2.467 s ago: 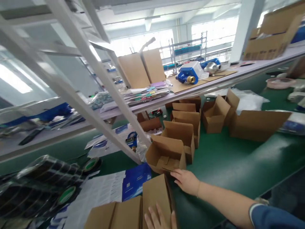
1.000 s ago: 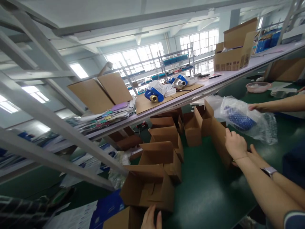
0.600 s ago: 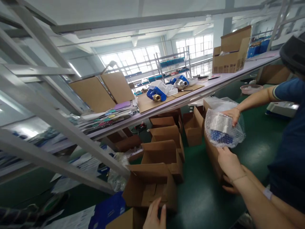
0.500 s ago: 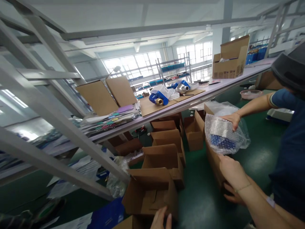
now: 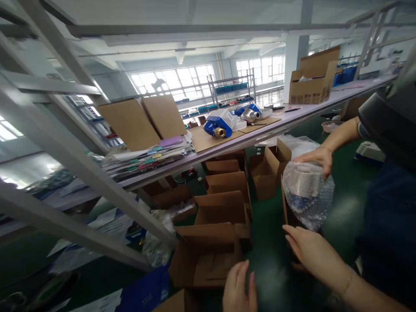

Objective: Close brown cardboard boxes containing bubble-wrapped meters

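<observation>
My left hand (image 5: 239, 288) is at the bottom, fingers stretched and apart, holding nothing. It is just right of an open cardboard box (image 5: 208, 268). On the right, my right hand (image 5: 313, 251) has its fingers at the near edge of another cardboard box (image 5: 286, 208), seemingly gripping it. Above that box is a bubble-wrapped item (image 5: 305, 186), silvery on top and bluish below. A co-worker's hand (image 5: 320, 158) holds the wrap from above. Other fingertips (image 5: 299, 266) show below my right hand, mostly hidden.
Open cardboard boxes (image 5: 221, 208) stand in a row on the green table (image 5: 266, 242). A raised shelf (image 5: 208, 156) behind carries blue meters with brass and metal fittings (image 5: 217, 128), papers (image 5: 152, 156) and a large box (image 5: 310, 89). Metal posts (image 5: 81, 160) slant across the left.
The wrapped item has tilted and sits lower, towards the box. My left hand has moved right, off the near box. My right hand has shifted slightly left and down along the box edge.
</observation>
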A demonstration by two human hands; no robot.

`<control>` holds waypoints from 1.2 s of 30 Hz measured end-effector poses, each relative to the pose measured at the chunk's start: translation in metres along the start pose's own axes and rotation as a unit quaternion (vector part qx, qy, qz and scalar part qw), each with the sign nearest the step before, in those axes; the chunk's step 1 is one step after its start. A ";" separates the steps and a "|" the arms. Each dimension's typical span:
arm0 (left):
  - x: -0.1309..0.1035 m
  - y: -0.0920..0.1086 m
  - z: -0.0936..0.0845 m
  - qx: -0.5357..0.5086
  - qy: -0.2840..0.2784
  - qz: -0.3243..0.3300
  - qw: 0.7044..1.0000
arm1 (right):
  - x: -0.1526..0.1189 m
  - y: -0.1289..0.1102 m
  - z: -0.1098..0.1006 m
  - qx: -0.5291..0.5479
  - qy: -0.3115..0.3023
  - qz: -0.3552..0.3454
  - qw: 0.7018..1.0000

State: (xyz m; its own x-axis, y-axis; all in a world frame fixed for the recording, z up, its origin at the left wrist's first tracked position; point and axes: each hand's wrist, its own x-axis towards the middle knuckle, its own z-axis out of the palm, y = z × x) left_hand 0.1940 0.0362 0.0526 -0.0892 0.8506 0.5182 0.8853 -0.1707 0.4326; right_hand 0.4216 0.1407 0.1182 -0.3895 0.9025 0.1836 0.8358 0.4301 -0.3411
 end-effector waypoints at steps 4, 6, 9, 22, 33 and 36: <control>0.031 0.061 0.038 -0.246 -0.197 -0.071 0.947 | -0.017 -0.013 -0.012 0.087 -0.018 -0.062 0.994; 0.039 0.073 0.064 -0.288 -0.224 -0.096 0.926 | -0.027 -0.014 -0.010 0.120 -0.004 -0.071 0.990; 0.046 0.078 0.097 -0.314 -0.222 -0.102 0.918 | -0.043 -0.003 -0.001 0.113 0.047 -0.067 0.990; 0.073 0.078 0.139 -0.323 -0.233 -0.137 0.907 | -0.073 0.038 0.003 0.068 0.109 -0.031 0.991; 0.010 0.082 0.145 -0.305 -0.309 -0.237 0.869 | -0.031 0.084 0.033 0.000 0.019 0.094 0.995; -0.009 0.078 0.117 -0.295 -0.325 -0.212 0.873 | -0.016 0.094 0.047 -0.002 -0.027 0.078 0.997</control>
State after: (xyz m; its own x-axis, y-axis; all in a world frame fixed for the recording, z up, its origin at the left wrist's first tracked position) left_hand 0.3170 0.0733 -0.0044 0.0962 0.9695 -0.2253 0.4285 0.1640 0.8885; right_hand 0.4886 0.1675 0.0396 -0.2741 0.9585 0.0784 0.8898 0.2837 -0.3575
